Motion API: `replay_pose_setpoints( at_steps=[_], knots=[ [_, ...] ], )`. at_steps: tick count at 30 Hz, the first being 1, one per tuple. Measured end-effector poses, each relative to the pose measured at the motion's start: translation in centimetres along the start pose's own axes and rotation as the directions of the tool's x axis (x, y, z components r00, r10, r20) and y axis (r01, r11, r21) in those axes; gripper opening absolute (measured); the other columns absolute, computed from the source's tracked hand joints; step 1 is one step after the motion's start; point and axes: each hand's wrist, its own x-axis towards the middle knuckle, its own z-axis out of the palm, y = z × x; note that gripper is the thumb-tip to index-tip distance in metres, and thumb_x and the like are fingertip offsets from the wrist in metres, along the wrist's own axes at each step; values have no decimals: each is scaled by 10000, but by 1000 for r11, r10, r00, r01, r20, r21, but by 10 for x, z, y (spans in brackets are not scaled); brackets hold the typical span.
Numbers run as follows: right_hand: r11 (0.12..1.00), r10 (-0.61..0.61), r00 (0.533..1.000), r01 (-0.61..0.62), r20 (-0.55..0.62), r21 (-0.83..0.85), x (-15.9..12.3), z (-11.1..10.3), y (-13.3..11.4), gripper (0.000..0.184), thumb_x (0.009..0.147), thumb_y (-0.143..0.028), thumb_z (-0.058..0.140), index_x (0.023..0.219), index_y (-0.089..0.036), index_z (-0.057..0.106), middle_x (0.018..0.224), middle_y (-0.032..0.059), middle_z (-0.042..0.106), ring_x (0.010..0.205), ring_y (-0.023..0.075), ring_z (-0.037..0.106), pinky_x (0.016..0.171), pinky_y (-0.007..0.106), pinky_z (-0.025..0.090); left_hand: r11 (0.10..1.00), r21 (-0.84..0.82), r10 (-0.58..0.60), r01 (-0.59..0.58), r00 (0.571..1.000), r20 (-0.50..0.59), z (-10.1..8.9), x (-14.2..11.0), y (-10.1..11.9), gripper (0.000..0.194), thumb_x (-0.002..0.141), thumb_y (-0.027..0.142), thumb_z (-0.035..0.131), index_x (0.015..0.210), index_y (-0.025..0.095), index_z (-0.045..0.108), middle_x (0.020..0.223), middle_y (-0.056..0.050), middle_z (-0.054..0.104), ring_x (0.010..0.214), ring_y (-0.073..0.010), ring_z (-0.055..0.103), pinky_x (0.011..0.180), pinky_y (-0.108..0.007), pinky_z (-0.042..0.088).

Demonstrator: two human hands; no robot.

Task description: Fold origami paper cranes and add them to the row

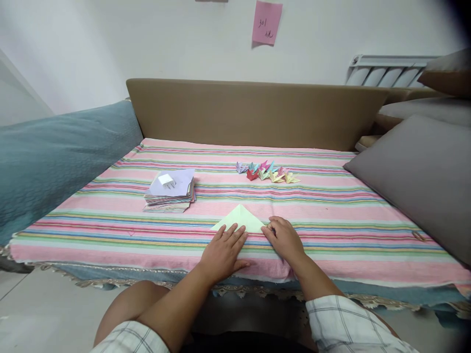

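Note:
A light green sheet of origami paper (241,218), folded into a triangle, lies on the striped cloth with its peak pointing away from me. My left hand (225,247) rests flat across the triangle's lower edge, fingers spread and thumb out to the side. At the right corner of the paper, my right hand (285,238) is closed, thumb and curled fingers pinching the tip. Beyond the paper sits a group of several small folded paper cranes (265,172) in various colours. To the left is a stack of coloured paper sheets (171,198).
A white plug adapter (167,180) sits on the stack. The striped cloth (110,215) covers the sofa seat. A brown backrest (250,115) stands behind, a blue-covered armrest (66,152) at left, grey cushions (423,171) at right. A pink note (267,22) hangs on the wall.

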Motion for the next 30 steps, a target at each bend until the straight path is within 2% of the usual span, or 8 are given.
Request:
replay_pose_setpoints(
  at_steps=[16,24,26,28,30],
  knots=[
    [1000,19,1000,-19,-1,-12,0,0,-2,278,856,-398,468,659,-207,515,1143,82,584,1043,227,511,868,352,386,1000,14,-25,25,1000,-12,3,0,3,726,835,663,311,1400,206,314,1452,-51,352,1341,-256,280,1081,-449,224],
    [999,36,999,-36,-4,-4,2,2,0,283,838,-391,496,625,-205,512,1117,78,595,1032,226,515,863,346,388,995,-23,-98,98,994,-43,4,0,4,808,803,701,321,1381,137,351,1441,-110,358,1328,-274,309,1082,-425,234],
    [1000,27,999,-26,-39,15,1,0,-1,251,837,-376,502,655,-206,529,1089,79,603,1027,228,519,857,348,397,994,-34,-107,105,993,-50,3,0,5,804,799,700,338,1375,140,364,1435,-114,367,1321,-277,319,1080,-429,241],
    [1000,5,992,-1,-130,25,-2,-1,-6,190,847,-347,496,747,-201,566,1085,90,606,1044,235,516,873,364,397,993,-43,-112,110,993,-48,2,0,5,793,799,693,353,1370,142,374,1435,-116,368,1318,-278,323,1078,-432,246],
    [997,-71,972,76,-224,15,-7,0,-15,174,864,-318,476,883,-190,593,1118,105,604,1081,239,510,923,396,373,993,-52,-112,110,993,-47,1,0,5,786,798,685,370,1366,142,380,1434,-119,368,1315,-280,326,1075,-435,252]
  ],
)
